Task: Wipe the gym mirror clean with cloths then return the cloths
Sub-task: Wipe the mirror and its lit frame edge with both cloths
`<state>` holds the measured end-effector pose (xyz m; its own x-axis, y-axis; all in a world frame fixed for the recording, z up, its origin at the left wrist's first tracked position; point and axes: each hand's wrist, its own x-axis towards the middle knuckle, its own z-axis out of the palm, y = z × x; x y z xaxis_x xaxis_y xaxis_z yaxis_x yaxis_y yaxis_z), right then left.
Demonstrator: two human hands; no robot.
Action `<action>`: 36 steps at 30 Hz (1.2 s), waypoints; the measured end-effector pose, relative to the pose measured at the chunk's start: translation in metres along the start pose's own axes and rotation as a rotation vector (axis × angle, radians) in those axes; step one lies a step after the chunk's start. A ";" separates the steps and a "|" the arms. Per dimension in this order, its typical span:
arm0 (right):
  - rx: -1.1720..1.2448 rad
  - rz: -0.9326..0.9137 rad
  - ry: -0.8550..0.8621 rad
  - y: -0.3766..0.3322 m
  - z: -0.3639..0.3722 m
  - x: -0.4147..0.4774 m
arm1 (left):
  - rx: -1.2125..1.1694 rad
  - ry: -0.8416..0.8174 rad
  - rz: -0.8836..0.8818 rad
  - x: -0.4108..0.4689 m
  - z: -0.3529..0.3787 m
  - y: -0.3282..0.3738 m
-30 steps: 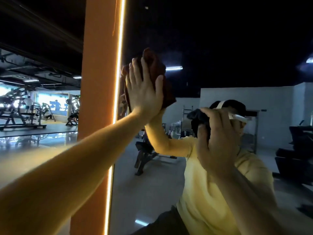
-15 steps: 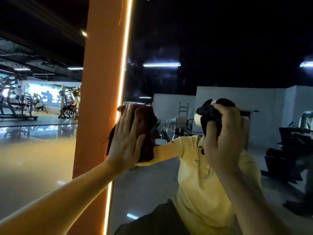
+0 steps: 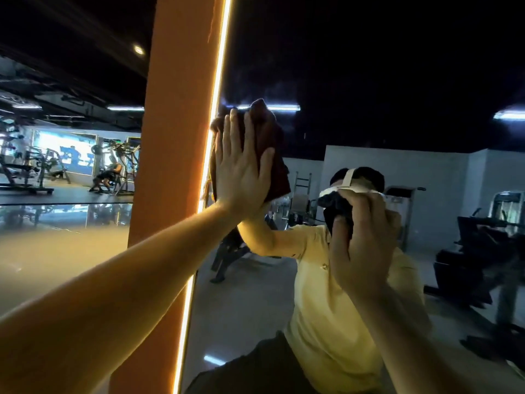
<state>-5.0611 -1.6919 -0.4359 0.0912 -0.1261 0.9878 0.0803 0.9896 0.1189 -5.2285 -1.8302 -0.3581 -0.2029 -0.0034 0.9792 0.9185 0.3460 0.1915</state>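
Fingers (image 3: pixel 231 137) of left hand (image 3: pixel 241 172) straight, pointing up, pressing red cloth (image 3: pixel 274 155) flat on mirror (image 3: pixel 383 81), frame centre, just beside lit strip (image 3: pixel 211 155). Right hand (image 3: pixel 363 243) curled round dark cloth (image 3: pixel 338 209), lower, centre right. Judgement: most glass lies rightward; right hand nearer.

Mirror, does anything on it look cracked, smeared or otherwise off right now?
No cracks or damage show. The only oddity is a faint hazy patch on the mirror just above the brown cloth under the left hand, likely unwiped smear, though it could be reflection.
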 end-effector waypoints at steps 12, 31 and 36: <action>0.089 -0.035 -0.158 -0.026 0.008 -0.058 | 0.128 -0.367 0.229 -0.313 -0.020 -0.105; 0.107 0.077 -0.087 -0.019 -0.020 -0.064 | 0.073 -0.256 0.539 -0.224 0.021 -0.041; 0.097 0.006 -0.190 -0.014 -0.028 -0.076 | 0.237 -0.452 0.689 -0.333 -0.005 -0.086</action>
<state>-5.0409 -1.6982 -0.5152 -0.0986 -0.1137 0.9886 -0.0162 0.9935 0.1127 -5.2383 -1.8631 -0.7004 0.2122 0.6364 0.7416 0.8015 0.3208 -0.5047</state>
